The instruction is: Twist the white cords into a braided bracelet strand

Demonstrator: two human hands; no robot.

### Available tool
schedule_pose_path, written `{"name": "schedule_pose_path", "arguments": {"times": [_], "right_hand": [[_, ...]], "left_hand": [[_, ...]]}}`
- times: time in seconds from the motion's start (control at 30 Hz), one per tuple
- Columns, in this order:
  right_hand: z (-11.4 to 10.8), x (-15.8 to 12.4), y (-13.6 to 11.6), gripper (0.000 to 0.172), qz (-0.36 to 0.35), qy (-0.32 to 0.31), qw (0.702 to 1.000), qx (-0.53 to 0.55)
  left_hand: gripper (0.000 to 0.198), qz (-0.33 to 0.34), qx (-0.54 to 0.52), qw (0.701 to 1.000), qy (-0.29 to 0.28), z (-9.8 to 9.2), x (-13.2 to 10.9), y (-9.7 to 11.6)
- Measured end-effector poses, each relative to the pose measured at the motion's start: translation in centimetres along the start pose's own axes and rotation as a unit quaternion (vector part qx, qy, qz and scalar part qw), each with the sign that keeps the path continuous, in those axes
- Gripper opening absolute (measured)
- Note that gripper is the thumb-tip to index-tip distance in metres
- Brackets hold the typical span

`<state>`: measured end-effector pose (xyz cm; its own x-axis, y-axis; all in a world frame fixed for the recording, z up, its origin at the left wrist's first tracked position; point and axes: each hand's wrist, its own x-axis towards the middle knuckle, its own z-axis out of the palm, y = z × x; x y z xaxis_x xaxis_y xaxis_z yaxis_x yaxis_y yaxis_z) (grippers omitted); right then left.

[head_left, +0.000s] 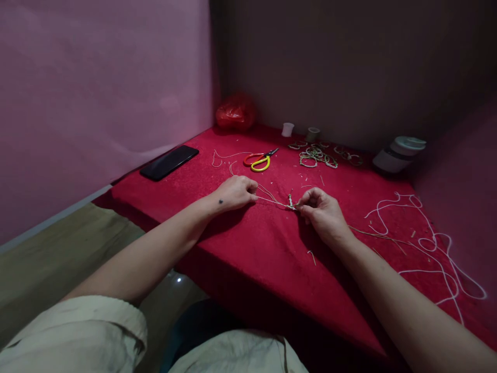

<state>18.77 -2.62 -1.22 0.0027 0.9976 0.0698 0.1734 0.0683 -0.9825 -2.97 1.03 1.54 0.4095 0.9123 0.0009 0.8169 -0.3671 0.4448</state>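
My left hand (237,192) is closed in a pinch on a thin pale cord (272,201), which runs taut to the right. At its other end sits a small knotted braid (290,201) in white and green, one short end of it pointing away from me. The fingertips of my right hand (321,211) are pressed together on the braid's right side. Brownish-green strands also stretch between my hands. From behind my right hand, cords (380,235) trail off to the right over the red cloth (240,243).
Scissors (261,161) with red and yellow handles lie beyond my hands. Farther back are finished-looking braided loops (316,155), a white spool (288,129), a darker spool (312,134) and a red plastic bag (235,112). A phone (170,162) lies left, a lidded jar (399,154) right, loose white cord (440,259) nearer.
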Motion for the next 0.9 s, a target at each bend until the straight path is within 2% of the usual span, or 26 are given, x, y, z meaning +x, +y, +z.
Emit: {"name": "schedule_pose_path", "arguments": {"times": [0.1,0.27,0.33,0.43,0.53,0.6,0.73,0.9], "right_hand": [[-0.2,0.1,0.5,0.012,-0.026,-0.009,0.999,-0.034],[-0.5,0.1,1.5,0.008,-0.140,-0.028,0.981,-0.134],[-0.7,-0.1,1.4,0.013,-0.167,-0.029,0.973,-0.159],[-1.5,-0.3,0.9,0.018,-0.162,0.003,0.970,-0.182],[-2.8,0.3,0.3,0.018,-0.146,0.039,0.970,-0.192],[-4.1,0.9,0.2,0.014,-0.130,0.042,0.971,-0.196],[-6.6,2.2,0.3,0.010,-0.096,-0.019,0.965,-0.242],[-7.6,2.4,0.1,0.008,-0.125,-0.102,0.919,-0.359]], "left_hand": [[0.019,0.055,-0.009,0.997,-0.046,-0.6,-1.0,0.1],[0.019,0.129,0.011,0.974,-0.184,-3.2,-2.2,0.7],[0.020,0.143,0.011,0.974,-0.174,-3.7,-1.7,1.2],[0.015,0.156,0.017,0.983,-0.093,-3.0,0.4,1.9],[0.017,0.188,0.017,0.976,-0.110,-1.3,2.8,1.8],[0.018,0.210,0.014,0.968,-0.135,-0.4,4.0,1.5],[0.010,0.221,0.002,0.963,-0.155,0.5,4.7,1.0],[0.009,0.234,0.034,0.962,-0.139,0.3,3.9,1.5]]}}
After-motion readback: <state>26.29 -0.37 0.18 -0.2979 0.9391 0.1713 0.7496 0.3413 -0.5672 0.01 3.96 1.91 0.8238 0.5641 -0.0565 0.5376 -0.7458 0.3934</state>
